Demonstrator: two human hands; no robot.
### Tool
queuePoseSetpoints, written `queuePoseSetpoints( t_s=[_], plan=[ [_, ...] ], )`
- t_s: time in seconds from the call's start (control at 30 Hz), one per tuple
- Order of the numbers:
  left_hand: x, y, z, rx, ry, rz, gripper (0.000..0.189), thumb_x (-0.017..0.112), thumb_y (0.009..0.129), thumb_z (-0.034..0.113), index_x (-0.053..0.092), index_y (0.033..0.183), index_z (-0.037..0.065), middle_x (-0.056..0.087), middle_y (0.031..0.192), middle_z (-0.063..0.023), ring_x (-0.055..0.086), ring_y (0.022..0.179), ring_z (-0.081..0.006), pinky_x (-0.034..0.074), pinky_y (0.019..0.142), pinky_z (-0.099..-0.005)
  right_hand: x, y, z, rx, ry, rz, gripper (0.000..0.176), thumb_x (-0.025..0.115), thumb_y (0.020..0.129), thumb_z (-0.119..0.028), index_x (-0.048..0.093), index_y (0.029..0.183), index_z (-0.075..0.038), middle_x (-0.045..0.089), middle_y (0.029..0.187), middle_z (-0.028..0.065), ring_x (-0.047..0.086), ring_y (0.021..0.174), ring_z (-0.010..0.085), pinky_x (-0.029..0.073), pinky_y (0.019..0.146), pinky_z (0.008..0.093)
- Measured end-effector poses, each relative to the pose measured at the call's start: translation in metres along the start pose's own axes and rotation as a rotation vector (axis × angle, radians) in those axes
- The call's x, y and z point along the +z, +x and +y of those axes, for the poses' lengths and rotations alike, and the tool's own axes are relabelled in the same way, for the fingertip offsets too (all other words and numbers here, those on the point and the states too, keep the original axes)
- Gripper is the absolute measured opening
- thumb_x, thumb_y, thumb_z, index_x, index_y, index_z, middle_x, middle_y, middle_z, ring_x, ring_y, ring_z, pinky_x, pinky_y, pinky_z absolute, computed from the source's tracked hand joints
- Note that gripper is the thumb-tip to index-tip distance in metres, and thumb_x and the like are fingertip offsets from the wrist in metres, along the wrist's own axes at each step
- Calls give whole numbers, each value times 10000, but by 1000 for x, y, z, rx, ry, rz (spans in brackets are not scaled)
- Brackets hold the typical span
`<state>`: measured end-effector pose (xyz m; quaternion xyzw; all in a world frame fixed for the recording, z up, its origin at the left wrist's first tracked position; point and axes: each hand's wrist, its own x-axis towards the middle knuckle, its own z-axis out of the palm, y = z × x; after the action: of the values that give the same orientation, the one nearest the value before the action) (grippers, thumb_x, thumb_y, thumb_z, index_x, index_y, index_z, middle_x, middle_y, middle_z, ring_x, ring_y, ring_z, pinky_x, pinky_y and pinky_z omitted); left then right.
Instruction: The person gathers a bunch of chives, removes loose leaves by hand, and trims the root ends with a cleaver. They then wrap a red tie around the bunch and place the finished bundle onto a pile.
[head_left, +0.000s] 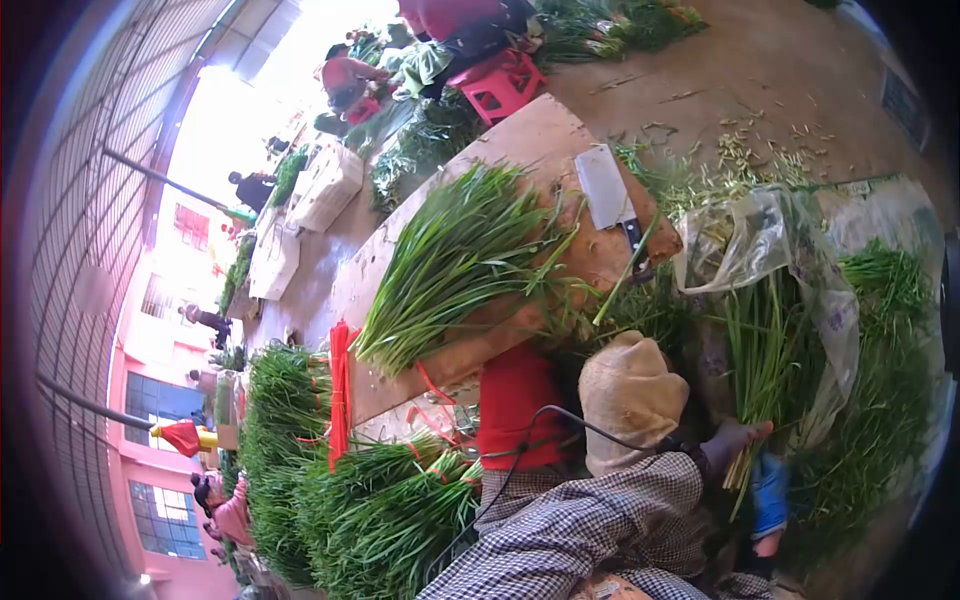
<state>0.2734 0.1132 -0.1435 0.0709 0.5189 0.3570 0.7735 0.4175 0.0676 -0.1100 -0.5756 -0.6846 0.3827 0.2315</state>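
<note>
My left hand (732, 446), in a dark purplish glove with a bare fingertip, is closed round the lower part of a bunch of long green leafy stalks (762, 350). The pale ends stick out below the grip. Just beneath is my right hand (769, 495), which appears to wear a blue glove; bare skin shows at its wrist. Its fingers cannot be made out, nor whether it touches the stalks. Beside the bunch lies a clear plastic bag (745, 245) with cut pieces inside. A cleaver (605, 188) rests on the wooden board (375, 295) near a heap of green stalks (455, 265).
Red ties (341, 385) hang over the board's left edge. Tied green bundles (375, 510) stand at lower left. More loose greens (860, 480) cover the right side. Trimmings (755, 155) litter the floor behind. A pink stool (500, 82) and other people are farther back.
</note>
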Motion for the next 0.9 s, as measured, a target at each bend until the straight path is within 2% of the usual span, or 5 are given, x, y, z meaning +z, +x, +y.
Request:
queuePoseSetpoints(
  t_s=[0.23, 0.33, 0.5, 0.77, 0.9],
  plan=[
    [-8, 18, -7, 75, 285, 85, 378, 818, 788, 345, 720, 984, 37, 675, 841, -44, 607, 726, -157, 497, 668, -297, -41, 13, -34, 240, 336, 32, 465, 654, 926, -324, 611, 1192, 55, 684, 1088, 201, 643, 1011, 203, 489, 881, 370],
    [-5, 20, -5, -26, 462, 16, 616, 774, 805, 457, 638, 1231, 34, 653, 1158, -138, 614, 1026, -190, 486, 856, -333, -25, 21, -42, 198, 214, -38, 775, 760, 827, -327, 424, 1409, 61, 605, 1282, 183, 592, 1149, 246, 451, 979, 357],
    [5, -6, 17, -262, 32, -354, 1098, 675, 745, 722, 255, 1540, 91, 66, 1627, -164, 68, 1497, -213, 180, 1164, -444, -8, 31, -17, 383, 260, -153, 777, 847, 658, -142, 494, 1333, 8, 655, 1156, 154, 631, 1070, 258, 488, 913, 374],
    [19, 3, 29, -274, -196, -482, 895, 653, 796, 692, 404, 1459, 145, 509, 1394, -96, 437, 1304, -258, 351, 1072, -440, -36, 44, -44, 506, 76, -202, 641, 702, 712, -61, 509, 1323, -44, 695, 938, 181, 696, 819, 300, 551, 715, 420],
    [17, 52, 17, -27, -476, -366, 623, 678, 833, 594, 612, 1271, 154, 664, 1194, -15, 618, 1099, -198, 463, 986, -437, -64, 19, -42, 199, -272, -71, 852, 637, 684, -29, 372, 1489, -114, 697, 1003, 201, 698, 855, 320, 542, 755, 407]
  ],
)
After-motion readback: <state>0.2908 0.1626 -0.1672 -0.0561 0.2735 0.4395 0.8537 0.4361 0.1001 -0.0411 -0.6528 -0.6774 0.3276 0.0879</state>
